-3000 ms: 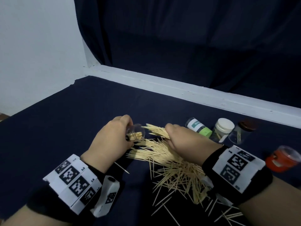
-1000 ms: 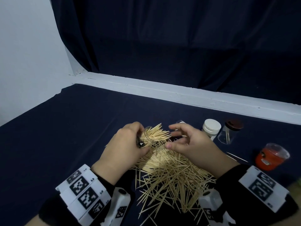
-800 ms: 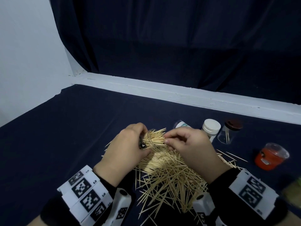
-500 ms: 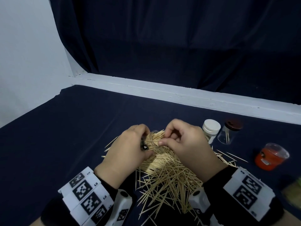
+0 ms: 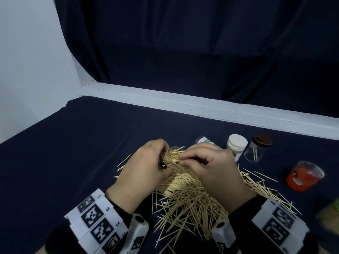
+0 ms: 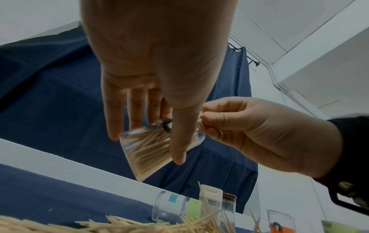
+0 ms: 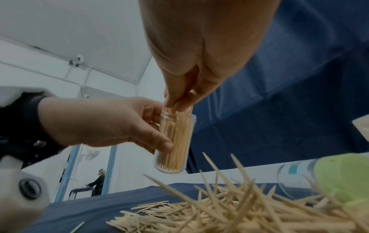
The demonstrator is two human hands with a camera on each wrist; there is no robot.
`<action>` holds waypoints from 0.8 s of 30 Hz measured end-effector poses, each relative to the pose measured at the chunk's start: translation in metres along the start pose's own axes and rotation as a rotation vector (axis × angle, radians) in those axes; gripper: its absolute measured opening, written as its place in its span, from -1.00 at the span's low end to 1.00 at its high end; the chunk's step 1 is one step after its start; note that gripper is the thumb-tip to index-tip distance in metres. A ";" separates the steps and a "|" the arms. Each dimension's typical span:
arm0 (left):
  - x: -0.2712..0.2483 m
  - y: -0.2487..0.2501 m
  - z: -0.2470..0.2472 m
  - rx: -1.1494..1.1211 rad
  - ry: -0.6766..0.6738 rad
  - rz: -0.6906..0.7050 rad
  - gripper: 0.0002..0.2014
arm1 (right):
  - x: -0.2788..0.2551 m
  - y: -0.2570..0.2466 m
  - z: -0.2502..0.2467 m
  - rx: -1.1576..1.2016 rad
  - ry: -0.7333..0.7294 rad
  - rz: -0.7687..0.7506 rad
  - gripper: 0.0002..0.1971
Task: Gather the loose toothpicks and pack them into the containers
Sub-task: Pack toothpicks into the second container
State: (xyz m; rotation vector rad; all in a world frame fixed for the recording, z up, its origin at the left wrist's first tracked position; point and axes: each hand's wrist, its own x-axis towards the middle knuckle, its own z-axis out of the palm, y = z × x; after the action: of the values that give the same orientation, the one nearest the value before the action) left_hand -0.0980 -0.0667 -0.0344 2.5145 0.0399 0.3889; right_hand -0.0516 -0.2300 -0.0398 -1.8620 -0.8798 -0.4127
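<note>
My left hand (image 5: 146,167) grips a clear plastic tube (image 7: 175,141) nearly full of toothpicks, held above the pile with its mouth toward my right hand. My right hand (image 5: 207,162) pinches the ends of a toothpick bundle (image 7: 178,110) sticking out of the tube's mouth. In the left wrist view the same tube (image 6: 147,151) lies between my thumb and fingers. A big pile of loose toothpicks (image 5: 187,202) covers the dark blue cloth under and in front of both hands.
Right of the hands stand a white-capped jar (image 5: 236,145), a brown-lidded clear jar (image 5: 257,149) and an orange tub (image 5: 302,176). A clear tube with a green cap (image 7: 323,178) lies on its side behind the pile. A white ledge (image 5: 201,107) borders the table's far edge.
My right hand brought a bundle of toothpicks to the tube's mouth and pushed it in. The fanned-out ends have sunk deeper over the last second. The left hand held the tube steady.
</note>
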 end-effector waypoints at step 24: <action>0.000 -0.007 -0.001 -0.061 0.177 0.150 -0.58 | 0.004 -0.008 -0.002 -0.043 0.021 -0.148 -0.79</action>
State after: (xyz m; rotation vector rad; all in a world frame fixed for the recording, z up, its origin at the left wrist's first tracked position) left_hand -0.0981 -0.0605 -0.0378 2.4238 -0.0902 0.6632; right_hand -0.0550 -0.2281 -0.0312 -1.8345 -1.0047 -0.5452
